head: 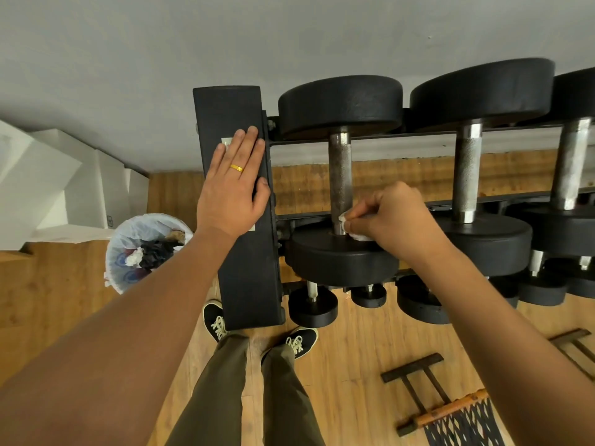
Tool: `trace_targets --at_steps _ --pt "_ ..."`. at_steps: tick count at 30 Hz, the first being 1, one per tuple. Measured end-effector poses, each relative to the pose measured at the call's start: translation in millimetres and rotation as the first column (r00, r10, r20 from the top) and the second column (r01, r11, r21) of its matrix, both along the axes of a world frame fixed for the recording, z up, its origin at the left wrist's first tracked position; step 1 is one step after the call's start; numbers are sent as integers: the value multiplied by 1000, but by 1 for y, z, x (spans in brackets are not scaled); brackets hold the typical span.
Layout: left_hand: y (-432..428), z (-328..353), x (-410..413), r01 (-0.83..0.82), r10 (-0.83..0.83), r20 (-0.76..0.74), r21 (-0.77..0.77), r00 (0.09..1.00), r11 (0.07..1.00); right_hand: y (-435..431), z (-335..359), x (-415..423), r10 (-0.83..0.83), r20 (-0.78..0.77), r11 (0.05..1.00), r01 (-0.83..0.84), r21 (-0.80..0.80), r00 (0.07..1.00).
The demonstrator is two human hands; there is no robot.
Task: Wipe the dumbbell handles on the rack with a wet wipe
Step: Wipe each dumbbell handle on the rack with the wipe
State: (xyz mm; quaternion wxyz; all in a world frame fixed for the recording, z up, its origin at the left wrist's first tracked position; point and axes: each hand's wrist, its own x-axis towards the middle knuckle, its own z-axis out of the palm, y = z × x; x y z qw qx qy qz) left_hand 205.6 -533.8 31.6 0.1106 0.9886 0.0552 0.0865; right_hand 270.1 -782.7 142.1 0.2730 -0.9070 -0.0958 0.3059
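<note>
- Over on the left, a round bin with a clear plastic liner (145, 249) stands on the wood floor, well apart from the work.
- Next, the left hand (231, 188) lies flat, fingers straight, on the black metal end post of the rack (248, 268).
- Then comes the first grey metal dumbbell handle (339, 175), between two round black weights. It runs straight away from the person.
- The right hand (396, 217) pinches a small white wet wipe (360, 236) against the near end of that handle, so the rest of the handle lies past the fingers.
- More shiny metal handles (467, 175) sit to the right, nearer the right hand.
</note>
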Motion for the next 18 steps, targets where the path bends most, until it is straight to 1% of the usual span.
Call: trace_targets --at_steps 2,3,4,5,6,7,8,9,11,12,13,15,18 --pt "0 0 0 2 -2 5 -3 1000 1000 3 3 5 15 57 998 -19 61 998" --pt "0 0 0 3 -3 9 -6 1000 1000 4 5 9 13 124 992 -28 119 992" --pt "0 -1 0 3 -3 12 -6 1000 1000 4 6 13 15 223 984 -54 169 975" --pt "0 -1 -1 3 -2 14 -4 1000 1000 4 8 18 36 354 974 -112 197 935" --pt "0 -1 -1 2 -2 15 -1 1000 1000 4 8 25 83 498 960 -204 193 863" --pt "0 -1 -1 3 -3 16 0 1000 1000 3 7 32 157 627 936 -317 151 763" --pt "0 -2 0 4 -4 16 0 1000 1000 2 5 39 250 719 899 -432 77 648" --pt "0 -2 0 4 -4 16 -1 1000 1000 0 1 46 354 767 843 -538 -14 535" --pt "0 -2 0 6 -6 16 -2 1000 1000 -6 -7 55 566 745 694 -692 -199 354" --pt "0 -2 0 7 -7 18 -3 1000 1000 -10 -11 58 642 710 630 -727 -273 290" --pt "0 -2 0 6 -6 20 -2 1000 1000 -14 -12 61 698 673 580 -745 -331 245" --pt "0 -2 0 4 -4 28 -1 1000 1000 -19 -12 66 771 605 506 -767 -395 197" --pt "0 -2 0 5 -5 33 0 999 1000 -20 -9 75 837 526 421 -792 -442 151"
